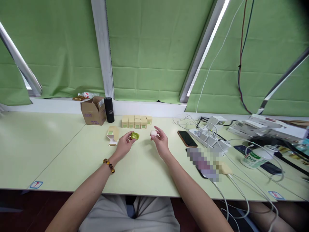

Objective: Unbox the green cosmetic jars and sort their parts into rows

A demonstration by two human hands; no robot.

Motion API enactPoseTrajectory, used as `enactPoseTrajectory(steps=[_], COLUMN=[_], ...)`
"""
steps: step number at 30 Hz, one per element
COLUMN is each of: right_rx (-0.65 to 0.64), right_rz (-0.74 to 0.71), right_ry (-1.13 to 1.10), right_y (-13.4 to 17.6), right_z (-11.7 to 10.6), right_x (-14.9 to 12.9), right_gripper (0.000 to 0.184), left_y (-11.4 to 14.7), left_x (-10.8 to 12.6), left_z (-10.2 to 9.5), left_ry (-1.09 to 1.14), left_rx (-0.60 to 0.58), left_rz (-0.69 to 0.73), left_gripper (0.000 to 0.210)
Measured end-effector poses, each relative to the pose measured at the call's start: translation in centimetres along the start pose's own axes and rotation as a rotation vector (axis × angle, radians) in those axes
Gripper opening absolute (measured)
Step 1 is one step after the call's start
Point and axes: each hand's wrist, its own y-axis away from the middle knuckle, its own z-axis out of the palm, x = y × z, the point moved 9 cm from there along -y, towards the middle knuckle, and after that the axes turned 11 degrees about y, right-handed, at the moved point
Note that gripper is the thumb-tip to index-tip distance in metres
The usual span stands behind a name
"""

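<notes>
Pinched in my left hand (124, 145) is a small green cup-like holder (135, 136), its hollow side facing up. My right hand (161, 142) grips a small pale pink-white block (153, 132) between thumb and fingers, a short gap to the right of the holder. Both hands are just above the table. Left of my left hand lies an unfolded small cream carton (115, 132) with a green label. Beyond the hands, several small cream boxes (131, 122) with green labels stand side by side in a group.
A cardboard box (93, 113) and a black flask (109, 110) stand at the back left. On the right are a phone (187, 139), a power strip (196, 133) with tangled white cables, a partly blurred phone-like item (202, 164) and a white bottle (257, 157) on its side.
</notes>
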Motion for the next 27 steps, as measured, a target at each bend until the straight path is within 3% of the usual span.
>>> enactPoseTrajectory(steps=[7,10,14,20,27], right_rx=[0.085,0.043,-0.036,-0.114,-0.053], right_rz=[-0.264,-0.405,-0.511,-0.509,-0.481], right_ry=[0.628,0.971,1.287,1.473,1.392], right_y=[-0.6,-0.5,-0.4,-0.5,-0.4], right_z=[-1.2,-0.3,0.8,1.3,0.7], right_x=[-0.6,-0.9,-0.3,1.3,0.6], right_gripper=[0.047,0.045,0.057,0.068,0.063], left_y=[-0.1,0.0,0.2,0.2,0.2], left_x=[-0.4,-0.2,0.1,-0.1,0.0], left_z=[-0.2,-0.1,0.0,0.0,-0.1], left_ry=[-0.019,-0.029,-0.041,-0.065,-0.086], left_rx=[0.015,0.013,0.009,0.014,0.014], left_rz=[0.022,0.022,0.002,-0.006,0.010], left_gripper=[0.051,0.050,0.050,0.050,0.051])
